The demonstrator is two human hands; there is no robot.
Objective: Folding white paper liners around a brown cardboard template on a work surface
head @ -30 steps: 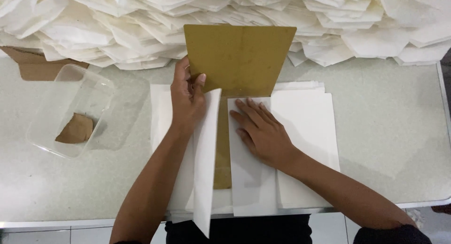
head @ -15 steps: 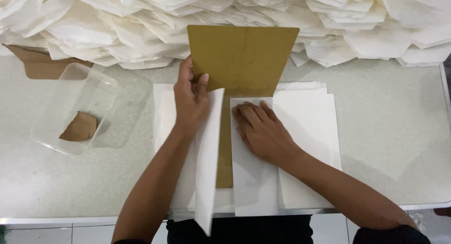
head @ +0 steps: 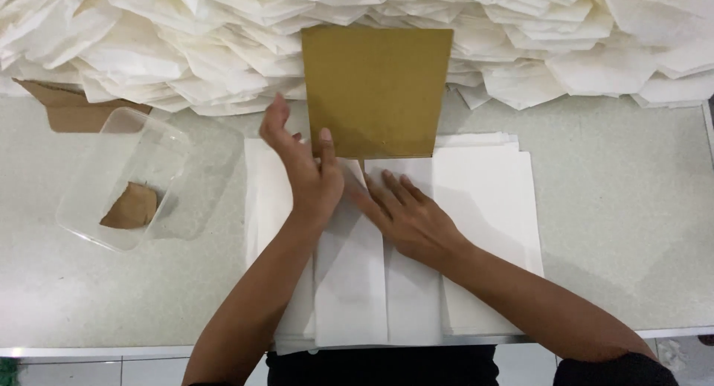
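The sheet of white paper [head: 349, 282] lies on top of a flat stack of white sheets [head: 483, 230] in the middle of the pale table [head: 632, 207], right in front of the person. A brown cardboard piece [head: 375, 92] sits inside the fold and sticks out at the far end. The left hand [head: 309, 178] is flat, fingers together, and pushes the left flap down over the card. The right hand [head: 409, 219] has its fingers spread and presses on the right flap. Neither hand pinches anything. The flaps could go wrong if the card slips sideways under the hands, because then the crease would come out crooked. The top sheet could also slide on the smooth stack and drag a second sheet along. The folded paper is long and thin. Its long side runs from the person straight away toward the big heap of folded white paper [head: 186, 36], and the card end points at that heap.
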